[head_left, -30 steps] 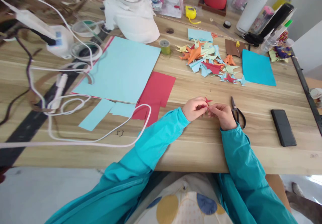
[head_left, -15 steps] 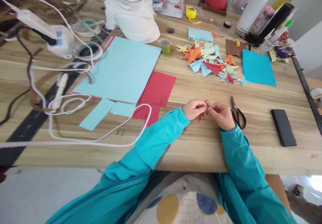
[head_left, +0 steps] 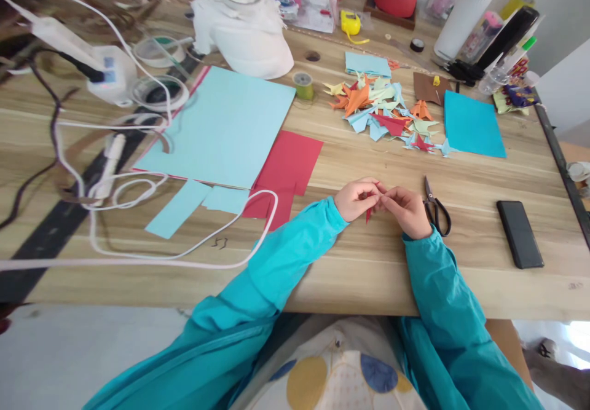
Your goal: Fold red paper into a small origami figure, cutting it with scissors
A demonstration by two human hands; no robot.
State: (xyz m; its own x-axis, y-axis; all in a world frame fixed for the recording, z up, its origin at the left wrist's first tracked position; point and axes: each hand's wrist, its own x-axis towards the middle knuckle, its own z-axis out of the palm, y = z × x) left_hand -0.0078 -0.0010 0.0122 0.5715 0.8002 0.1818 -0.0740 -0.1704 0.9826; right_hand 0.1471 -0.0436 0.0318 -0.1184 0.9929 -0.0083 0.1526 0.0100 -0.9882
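Note:
Between my two hands is a small piece of folded red paper (head_left: 369, 214), mostly hidden by the fingers; a pointed tip shows below them. My left hand (head_left: 357, 200) is closed on it, thumb and fingers pinched together. From the other side my right hand (head_left: 405, 209) pinches it too, the fingertips of both hands touching. Scissors (head_left: 436, 207) with black handles lie just right of my right hand. Beyond the hands lies a pile of folded paper cranes (head_left: 391, 123) in orange, red, blue, green and yellow.
Light-blue sheets (head_left: 225, 127) and red paper (head_left: 292, 161) lie on the left, crossed partly by a white cable (head_left: 203, 264). A bright blue paper stack (head_left: 474, 124) and a phone (head_left: 520, 233) are at right. Thread (head_left: 303, 86) and a yellow tape measure (head_left: 350, 23) stand farther back.
The red paper has turned slightly between my fingers, and its upper tip no longer stands out above them. My hands have stayed in nearly the same place.

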